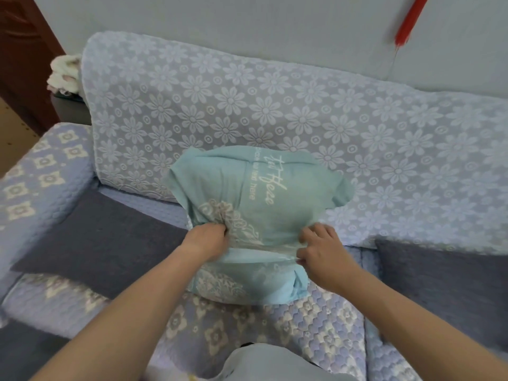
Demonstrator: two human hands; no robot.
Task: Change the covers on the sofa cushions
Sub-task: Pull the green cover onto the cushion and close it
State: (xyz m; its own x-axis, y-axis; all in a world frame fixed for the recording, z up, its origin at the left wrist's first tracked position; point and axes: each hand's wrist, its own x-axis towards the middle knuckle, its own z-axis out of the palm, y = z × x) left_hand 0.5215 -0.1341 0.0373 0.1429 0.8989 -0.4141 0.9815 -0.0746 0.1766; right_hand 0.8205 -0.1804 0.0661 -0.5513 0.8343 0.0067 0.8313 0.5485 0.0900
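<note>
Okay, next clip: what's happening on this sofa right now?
A person is working on a light blue cushion that stands on the sofa seat. The left hand grips a bunch of its cover at the lower left, and the right hand pinches the fabric edge at the lower right. Two dark grey cushions lie on the seat, one on the left and one on the right.

A pale blue-grey wall (pixel 275 26) runs behind a sofa whose backrest (pixel 247 111) is draped in lavender fabric patterned with white daisies, while the seat (pixel 275 334) wears a quilted lilac cover with cream flower motifs. A red tassel (pixel 409 20) hangs against the wall at the upper right. At the far left stands dark reddish-brown wooden furniture (pixel 24 50), with a crumpled white cloth (pixel 64 74) beside the sofa's back corner.
</note>
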